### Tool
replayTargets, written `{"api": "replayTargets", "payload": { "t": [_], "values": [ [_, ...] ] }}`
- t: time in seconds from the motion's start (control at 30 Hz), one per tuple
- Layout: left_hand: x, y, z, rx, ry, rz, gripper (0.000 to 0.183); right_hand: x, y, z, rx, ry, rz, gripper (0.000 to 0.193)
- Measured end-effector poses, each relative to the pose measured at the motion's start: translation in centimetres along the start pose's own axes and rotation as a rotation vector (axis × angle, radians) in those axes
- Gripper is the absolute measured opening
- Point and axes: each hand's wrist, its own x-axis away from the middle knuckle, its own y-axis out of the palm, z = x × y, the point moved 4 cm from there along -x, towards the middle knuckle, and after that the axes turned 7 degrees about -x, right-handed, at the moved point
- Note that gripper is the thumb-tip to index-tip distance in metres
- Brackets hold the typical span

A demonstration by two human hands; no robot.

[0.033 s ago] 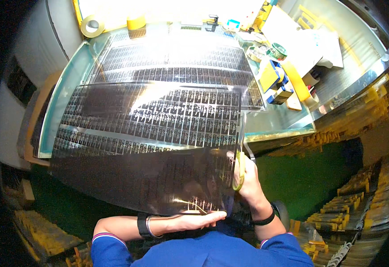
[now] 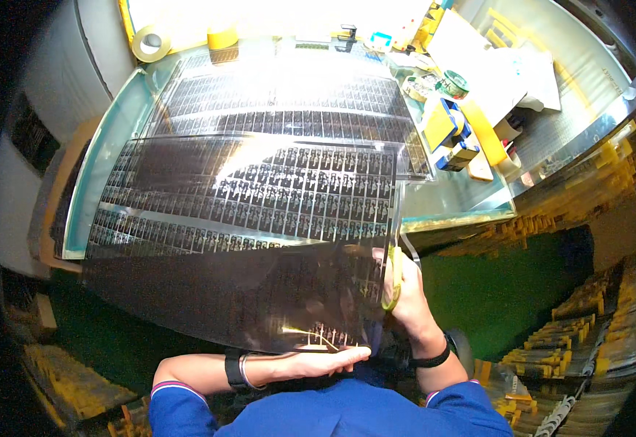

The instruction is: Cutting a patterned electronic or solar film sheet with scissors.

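Film sheet (image 2: pixel 245 291), dark and transparent with rows of small repeated prints, spans from just above the left hand (image 2: pixel 332 360) up and away over the near edge of the table (image 2: pixel 471 211). Left hand: fingers straight along the sheet's lower edge; grip cannot be told. Right hand (image 2: pixel 407 295): closed around a yellow-green item (image 2: pixel 394 280), kind unclear, beside the sheet's right edge. Beyond the right hand: blue-and-yellow box (image 2: pixel 457 156), green tape roll (image 2: pixel 454 84).
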Motion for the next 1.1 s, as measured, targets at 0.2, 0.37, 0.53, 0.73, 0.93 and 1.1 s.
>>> {"api": "replayTargets", "payload": {
  "t": [0.2,0.37,0.53,0.73,0.93,1.1],
  "values": [
    [1.0,0.4,2.1,-0.029,0.048,0.007,0.04,-0.2,-0.2,-1.5,0.099,-0.213,-0.001,0.01],
    [0.6,0.5,1.6,-0.056,0.076,0.008,0.042,-0.6,-1.1,-0.8,0.162,-0.212,-0.017,0.005],
    [0.7,0.7,1.6,-0.161,-0.024,-0.146,0.047,-0.6,-1.2,-1.7,0.049,-0.067,0.005,0.007],
    [0.4,1.0,1.2,-0.157,-0.036,-0.148,0.041,-1.3,-2.2,-1.5,0.185,-0.327,-0.074,0.015],
    [-0.3,1.0,0.3,-0.056,0.084,-0.102,0.044,-0.9,-1.8,-2.2,0.068,-0.138,0.022,0.014],
    [-0.2,1.0,-0.1,-0.145,-0.082,-0.131,0.046,-1.9,-3.3,-2.1,0.226,-0.341,0.064,0.012]
  ]
}}
